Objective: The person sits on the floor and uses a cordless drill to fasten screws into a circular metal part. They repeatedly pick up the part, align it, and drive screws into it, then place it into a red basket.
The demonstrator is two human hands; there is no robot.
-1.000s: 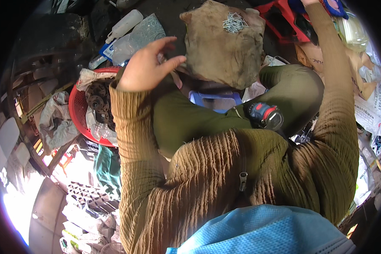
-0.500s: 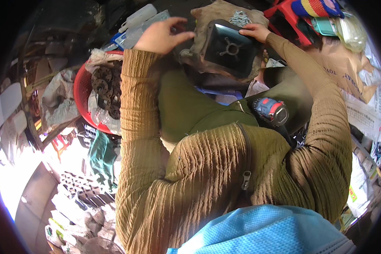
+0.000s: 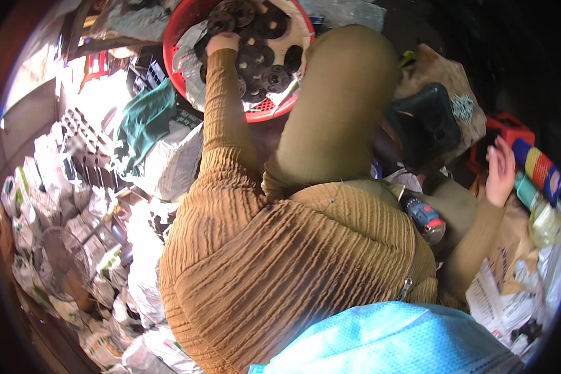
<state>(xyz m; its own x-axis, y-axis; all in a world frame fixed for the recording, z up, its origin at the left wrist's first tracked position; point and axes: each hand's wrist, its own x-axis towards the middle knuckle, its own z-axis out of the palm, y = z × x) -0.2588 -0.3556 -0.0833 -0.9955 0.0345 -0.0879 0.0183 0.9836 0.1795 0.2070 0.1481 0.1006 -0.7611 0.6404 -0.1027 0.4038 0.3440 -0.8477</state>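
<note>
My left hand (image 3: pixel 222 42) reaches into a red plastic basket (image 3: pixel 179 28) filled with several dark round metal discs (image 3: pixel 269 76). Its fingers curl down onto a disc at the basket's far side; whether they grip it is hidden. My right hand (image 3: pixel 500 171) hangs at the right with fingers apart and holds nothing, close to a red crate (image 3: pixel 511 129) and a striped roll (image 3: pixel 538 167). A black square tray-like part (image 3: pixel 425 124) rests on a brown sack (image 3: pixel 458 84) beyond my knee.
A blue and red cordless drill (image 3: pixel 425 218) lies by my lap. A green cloth (image 3: pixel 146 121) and white sacks (image 3: pixel 171 165) lie at the left, with several wrapped bundles (image 3: pixel 28 218) below them. Paper and bags (image 3: pixel 511 287) pile at the right.
Both hands have let go of the black square part. My left hand has moved into the red basket of discs and my right hand has dropped to the right. The view has swung left.
</note>
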